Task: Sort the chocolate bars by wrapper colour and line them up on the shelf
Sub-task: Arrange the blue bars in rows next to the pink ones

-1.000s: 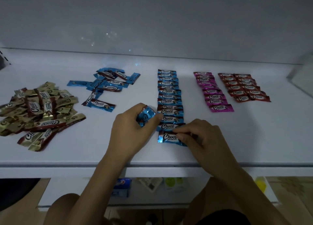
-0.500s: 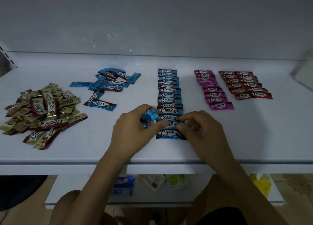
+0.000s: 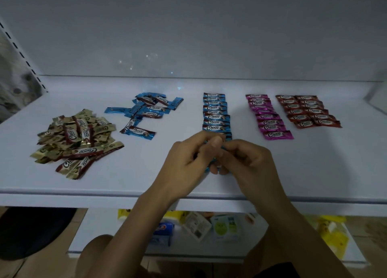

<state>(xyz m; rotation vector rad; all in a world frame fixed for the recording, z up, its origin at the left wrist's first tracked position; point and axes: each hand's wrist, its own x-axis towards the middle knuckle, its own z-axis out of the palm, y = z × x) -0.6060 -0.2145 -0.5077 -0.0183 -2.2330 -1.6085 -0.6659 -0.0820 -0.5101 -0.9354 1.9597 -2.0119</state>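
Frame centre: left hand [image 3: 186, 164] and right hand [image 3: 249, 162], fingers [image 3: 215, 141] curled, pinch a blue bar [image 3: 208, 169] below the blue row [image 3: 215, 112].

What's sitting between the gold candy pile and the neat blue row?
A messy heap of blue bars on the shelf, shown in the head view.

White flat shelf board [image 3: 314, 173] spans mid-frame. On it, left to right:
- heap of gold foil-wrapped chocolate bars [image 3: 77, 139], frame left
- loose scatter of blue foil-wrapped bars [image 3: 144, 112], just right of the heap, further back
- single column of blue foil-wrapped bars [image 3: 215, 112], centre, running back to front
- single column of pink foil-wrapped bars [image 3: 268, 118], right of centre
- double column of red foil-wrapped bars [image 3: 307, 111], furthest right

Left hand [image 3: 188, 164] and right hand [image 3: 249, 162] meet at lower centre over the centre column's near end, gripping a small blue foil-wrapped bar [image 3: 208, 168] between them. Lower shelf of assorted packets [image 3: 199, 225] lies beneath, at frame bottom.
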